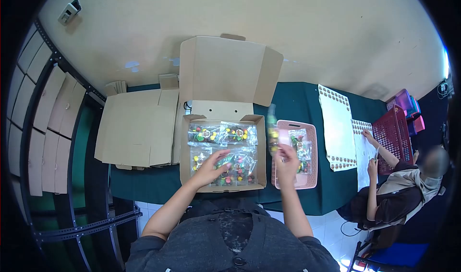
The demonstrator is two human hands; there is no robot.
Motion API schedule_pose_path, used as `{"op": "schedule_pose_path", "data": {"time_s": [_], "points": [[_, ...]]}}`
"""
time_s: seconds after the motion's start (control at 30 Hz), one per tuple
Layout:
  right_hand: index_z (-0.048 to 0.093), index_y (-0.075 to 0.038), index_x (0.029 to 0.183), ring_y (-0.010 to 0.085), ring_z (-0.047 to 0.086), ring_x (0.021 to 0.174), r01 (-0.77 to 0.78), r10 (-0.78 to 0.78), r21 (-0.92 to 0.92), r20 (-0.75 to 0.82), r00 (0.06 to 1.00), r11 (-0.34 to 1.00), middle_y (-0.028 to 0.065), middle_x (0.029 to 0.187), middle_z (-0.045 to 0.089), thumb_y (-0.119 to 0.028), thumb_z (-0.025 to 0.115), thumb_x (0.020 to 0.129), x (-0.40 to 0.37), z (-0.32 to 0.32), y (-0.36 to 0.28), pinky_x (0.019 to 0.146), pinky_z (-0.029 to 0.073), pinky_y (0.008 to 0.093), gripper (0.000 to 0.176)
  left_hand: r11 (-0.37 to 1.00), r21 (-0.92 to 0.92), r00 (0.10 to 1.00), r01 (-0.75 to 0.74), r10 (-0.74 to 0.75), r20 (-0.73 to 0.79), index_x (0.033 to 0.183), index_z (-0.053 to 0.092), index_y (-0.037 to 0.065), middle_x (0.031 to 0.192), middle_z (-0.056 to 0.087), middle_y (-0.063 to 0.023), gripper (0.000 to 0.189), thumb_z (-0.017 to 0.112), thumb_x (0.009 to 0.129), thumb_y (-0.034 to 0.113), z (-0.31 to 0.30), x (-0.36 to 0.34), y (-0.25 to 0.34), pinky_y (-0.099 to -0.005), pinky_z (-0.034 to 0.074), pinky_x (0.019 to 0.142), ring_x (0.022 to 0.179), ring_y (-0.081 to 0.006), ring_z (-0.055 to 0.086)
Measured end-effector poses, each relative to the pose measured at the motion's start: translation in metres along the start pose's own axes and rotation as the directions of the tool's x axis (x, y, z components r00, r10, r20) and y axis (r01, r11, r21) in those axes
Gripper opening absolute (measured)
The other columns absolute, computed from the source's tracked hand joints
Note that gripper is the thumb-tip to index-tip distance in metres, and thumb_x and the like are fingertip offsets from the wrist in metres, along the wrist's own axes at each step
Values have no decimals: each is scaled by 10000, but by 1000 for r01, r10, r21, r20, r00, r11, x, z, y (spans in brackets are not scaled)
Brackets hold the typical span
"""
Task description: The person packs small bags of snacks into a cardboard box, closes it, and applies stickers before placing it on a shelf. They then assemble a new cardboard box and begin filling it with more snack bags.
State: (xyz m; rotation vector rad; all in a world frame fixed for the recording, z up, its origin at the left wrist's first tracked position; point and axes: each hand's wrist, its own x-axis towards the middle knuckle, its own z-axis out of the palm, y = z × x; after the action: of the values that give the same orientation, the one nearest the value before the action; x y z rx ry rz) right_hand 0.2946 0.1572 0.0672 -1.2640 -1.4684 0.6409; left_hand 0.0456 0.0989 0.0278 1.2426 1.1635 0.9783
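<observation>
An open cardboard box (261,152) stands in front of me, its lid raised against the wall. Inside lie several clear bags of colourful candies (238,133) in rows. My left hand (214,169) is over the lower bags in the box, fingers spread, holding nothing that I can see. To the right, my right hand (286,164) pinches a clear bag of candies (273,135), held upright and blurred at its top. That bag is between the box and a pink plastic basket (311,178), where more candy bags (300,147) lie.
Flattened cardboard boxes (137,128) are stacked on the green-covered table at left. Sticker sheets (337,128) lie to the right. Beyond them a person (396,195) handles a sheet beside a dark red basket (394,137). A metal shelf (72,128) with boxes stands at far left.
</observation>
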Motion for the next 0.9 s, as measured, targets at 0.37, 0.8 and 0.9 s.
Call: {"op": "schedule_pose_path", "data": {"time_s": [0.37,0.8,0.9], "points": [[477,-4,1234,226,583,957,266,-281,94,240,929,960,113,1026,590,-151,667,814,-29,69,-95,843,456,283,484,895,-440,958,-77,-56,-281,1270,386,44,1115,545,-44,437,559,927,254,1,-20,48,-249,487,755,970,-98,546],[462,14,1218,98,512,1016,-653,114,433,775,622,621,53,1106,559,-212,477,969,-39,63,-65,885,402,250,337,957,-288,962,35,-110,-248,1283,381,37,1043,546,-30,437,424,976,345,22,-44,68,-187,440,577,805,-50,521],[455,9,1227,104,519,1010,-703,186,432,763,619,566,51,1109,558,-209,466,972,-40,61,-63,893,404,262,335,947,-322,968,15,-95,-234,1318,341,41,1075,537,-41,457,430,975,330,24,-41,58,-197,453,613,826,-63,531]]}}
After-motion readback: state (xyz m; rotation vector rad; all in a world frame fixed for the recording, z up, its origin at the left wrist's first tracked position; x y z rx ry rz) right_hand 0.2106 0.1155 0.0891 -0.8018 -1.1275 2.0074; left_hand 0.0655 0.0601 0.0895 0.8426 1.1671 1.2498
